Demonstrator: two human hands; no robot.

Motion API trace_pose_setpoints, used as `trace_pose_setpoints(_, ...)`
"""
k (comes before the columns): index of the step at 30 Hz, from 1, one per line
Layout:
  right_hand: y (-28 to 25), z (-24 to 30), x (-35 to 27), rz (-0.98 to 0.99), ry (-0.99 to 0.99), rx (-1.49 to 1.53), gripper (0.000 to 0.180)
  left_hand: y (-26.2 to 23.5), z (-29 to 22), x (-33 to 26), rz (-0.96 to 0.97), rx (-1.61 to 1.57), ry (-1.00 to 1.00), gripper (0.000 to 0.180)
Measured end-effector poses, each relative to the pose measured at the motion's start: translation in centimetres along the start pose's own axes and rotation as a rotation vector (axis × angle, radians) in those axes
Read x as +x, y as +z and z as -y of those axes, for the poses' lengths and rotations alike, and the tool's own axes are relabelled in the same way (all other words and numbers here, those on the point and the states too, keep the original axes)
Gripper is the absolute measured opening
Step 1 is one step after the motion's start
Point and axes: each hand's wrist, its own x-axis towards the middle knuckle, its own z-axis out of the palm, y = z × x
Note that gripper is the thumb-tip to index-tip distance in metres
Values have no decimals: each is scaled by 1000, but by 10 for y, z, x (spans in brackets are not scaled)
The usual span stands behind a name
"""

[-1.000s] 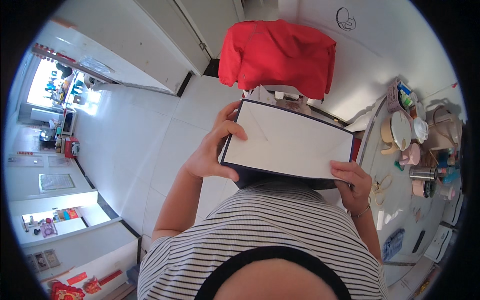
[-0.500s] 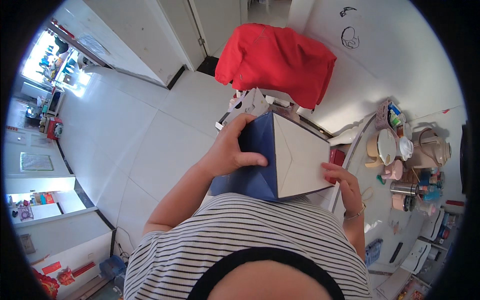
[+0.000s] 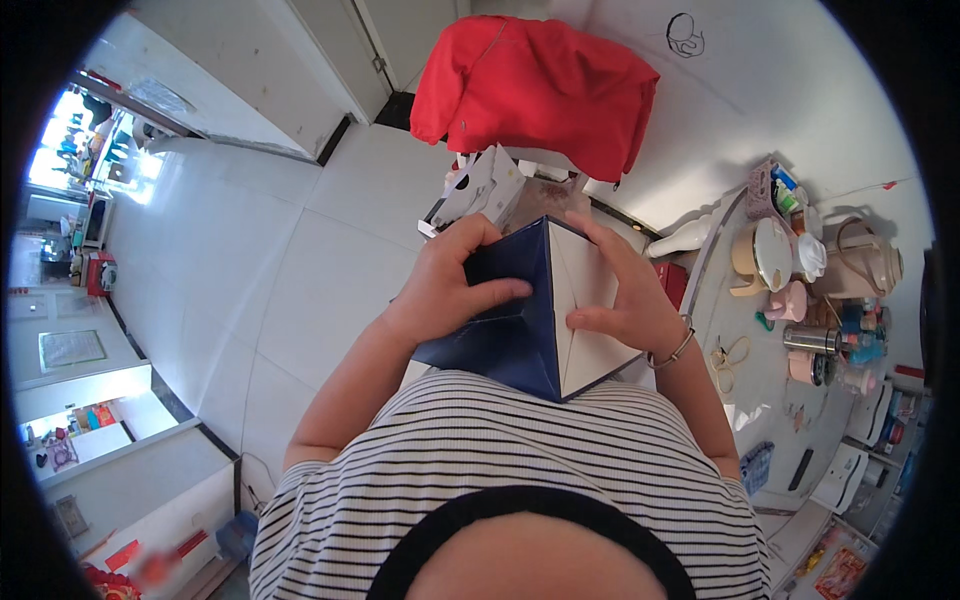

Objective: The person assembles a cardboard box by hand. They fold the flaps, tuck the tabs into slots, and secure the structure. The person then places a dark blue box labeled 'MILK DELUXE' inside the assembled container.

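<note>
A navy-blue and white paper bag (image 3: 515,350), creased along its sides, stands against the front of my striped shirt. My left hand (image 3: 440,285) grips its blue side, with the thumb lying on the panel and the fingers over the far edge. On the white panel, my right hand (image 3: 640,305) clasps the bag, thumb pressed on the crease and fingers toward the far corner. The white panel is pushed inward between its folds. The bag's underside and some of my fingertips are hidden.
A red cloth (image 3: 540,90) covers something beyond the bag, with white papers (image 3: 480,190) below it. To the right, a table (image 3: 735,300) bears a beige pot (image 3: 760,255), a kettle (image 3: 860,260), a steel cup (image 3: 812,340) and glasses (image 3: 728,360). Tiled floor (image 3: 230,260) lies left.
My right hand has moved left from the bag's right edge onto the white panel and grips it. That panel has folded narrower. My left hand keeps its hold.
</note>
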Motion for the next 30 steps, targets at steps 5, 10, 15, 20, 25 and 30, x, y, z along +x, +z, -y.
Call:
trace_pose_setpoints(5,7,0,-2,25,-22,-57,101,2,-2,-18,13,205,-73,51)
trace_pose_setpoints(10,11,-1,-5,23,-88,-116,107,16,9,-33,-33,279,-157,57)
trace_pose_setpoints(15,10,3,-3,25,-112,-120,108,17,9,-26,-56,289,-157,51)
trace_pose_setpoints(20,12,-9,-1,13,-132,-78,107,18,6,-13,-23,365,-147,47)
trace_pose_setpoints(25,15,-24,-13,2,-67,40,107,28,7,-8,34,323,-35,42)
trace_pose_setpoints(30,10,-10,-26,-44,12,37,102,40,20,-8,9,355,54,38)
